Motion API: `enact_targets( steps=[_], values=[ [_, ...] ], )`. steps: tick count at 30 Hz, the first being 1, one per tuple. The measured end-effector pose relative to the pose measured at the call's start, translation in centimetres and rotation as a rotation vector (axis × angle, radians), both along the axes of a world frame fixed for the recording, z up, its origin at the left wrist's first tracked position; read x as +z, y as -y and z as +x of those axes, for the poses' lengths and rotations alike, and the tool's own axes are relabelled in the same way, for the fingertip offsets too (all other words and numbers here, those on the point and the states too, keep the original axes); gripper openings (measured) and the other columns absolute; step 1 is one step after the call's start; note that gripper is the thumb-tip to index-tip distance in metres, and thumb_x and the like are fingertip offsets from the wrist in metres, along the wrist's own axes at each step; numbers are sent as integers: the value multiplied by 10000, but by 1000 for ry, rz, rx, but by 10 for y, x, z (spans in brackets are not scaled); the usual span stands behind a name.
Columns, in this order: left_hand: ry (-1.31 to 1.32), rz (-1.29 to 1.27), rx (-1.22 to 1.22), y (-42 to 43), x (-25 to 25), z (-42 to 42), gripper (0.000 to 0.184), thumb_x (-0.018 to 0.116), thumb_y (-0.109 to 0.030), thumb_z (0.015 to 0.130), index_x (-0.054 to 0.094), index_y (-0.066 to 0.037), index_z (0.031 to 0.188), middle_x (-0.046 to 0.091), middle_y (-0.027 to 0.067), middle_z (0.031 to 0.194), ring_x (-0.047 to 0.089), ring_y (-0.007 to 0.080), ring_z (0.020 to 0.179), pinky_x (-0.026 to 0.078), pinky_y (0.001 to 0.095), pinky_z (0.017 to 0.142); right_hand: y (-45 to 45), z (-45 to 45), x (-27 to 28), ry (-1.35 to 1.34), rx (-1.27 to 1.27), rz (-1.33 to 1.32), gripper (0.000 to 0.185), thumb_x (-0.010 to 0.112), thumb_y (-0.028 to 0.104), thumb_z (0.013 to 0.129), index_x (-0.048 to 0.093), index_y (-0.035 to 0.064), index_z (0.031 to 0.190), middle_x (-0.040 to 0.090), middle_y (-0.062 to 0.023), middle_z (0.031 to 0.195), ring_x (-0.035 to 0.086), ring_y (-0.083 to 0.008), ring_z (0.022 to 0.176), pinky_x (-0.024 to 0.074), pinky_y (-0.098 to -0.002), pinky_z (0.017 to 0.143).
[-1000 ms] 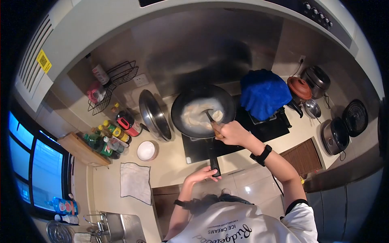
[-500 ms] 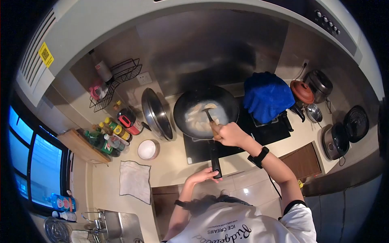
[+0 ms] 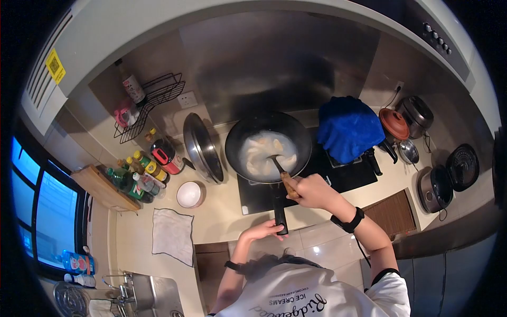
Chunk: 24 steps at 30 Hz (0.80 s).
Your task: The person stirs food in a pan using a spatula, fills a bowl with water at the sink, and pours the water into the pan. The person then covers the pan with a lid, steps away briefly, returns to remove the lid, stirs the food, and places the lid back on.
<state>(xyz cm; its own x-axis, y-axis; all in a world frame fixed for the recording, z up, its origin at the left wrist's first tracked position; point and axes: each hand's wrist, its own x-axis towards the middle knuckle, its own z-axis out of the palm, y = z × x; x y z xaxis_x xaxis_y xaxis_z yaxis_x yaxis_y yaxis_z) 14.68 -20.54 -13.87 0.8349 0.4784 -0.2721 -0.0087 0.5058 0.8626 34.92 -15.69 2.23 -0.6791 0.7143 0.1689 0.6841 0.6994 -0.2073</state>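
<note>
A black wok [image 3: 237, 158] sits on the black stove [image 3: 253, 203], holding cloudy white liquid and several pale dumplings [image 3: 257, 168]. My right hand [image 3: 316, 191] is closed around the wooden handle of a spatula [image 3: 289, 185], whose metal end dips into the liquid near the middle of the wok. Below the wok, my left hand [image 3: 264, 231] grips the end of the black wok handle [image 3: 280, 214]. The pale shapes in the liquid partly overlap, and the spatula's tip is partly submerged.
Left of the wok, a metal lid [image 3: 203, 148] stands tilted near a white bowl [image 3: 189, 194], a cloth [image 3: 172, 236] and several bottles [image 3: 150, 168]. A blue cloth [image 3: 348, 129] covers something on the right burner. Farther right is an open cooker [image 3: 434, 189].
My right hand and the spatula have shifted slightly right and toward my body. The dumplings have moved around in the liquid. My left hand stays on the wok handle.
</note>
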Motion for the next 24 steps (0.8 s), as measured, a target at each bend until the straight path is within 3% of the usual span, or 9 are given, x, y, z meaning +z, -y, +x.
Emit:
enact_targets(
  steps=[11, 17, 24],
  values=[
    [-37, 35, 4, 0, 5, -1, 313, 469, -255, 899, 451, -3, 1084, 563, 92, 997, 572, 178, 916, 492, 284, 749, -33, -14, -29, -72, -45, 146, 537, 577, 165, 682, 398, -68, 1131, 571, -141, 632, 565, -309, 507, 425, -399, 419],
    [-33, 37, 9, -1, -1, -1, 311, 463, -257, 902, 457, -2, 1080, 568, 100, 993, 569, 175, 908, 482, 283, 762, -53, -23, -30, -4, -79, 83, 572, 590, 232, 723, 404, -17, 1204, 574, -140, 716, 568, -318, 547, 449, -393, 484],
    [-41, 29, -3, 1, -4, -2, 316, 453, -255, 906, 444, -2, 1094, 570, 99, 992, 573, 176, 898, 481, 290, 768, -61, -26, -47, -82, -104, 120, 546, 561, 197, 722, 398, -7, 1202, 582, -157, 738, 572, -328, 571, 455, -406, 503]
  ],
)
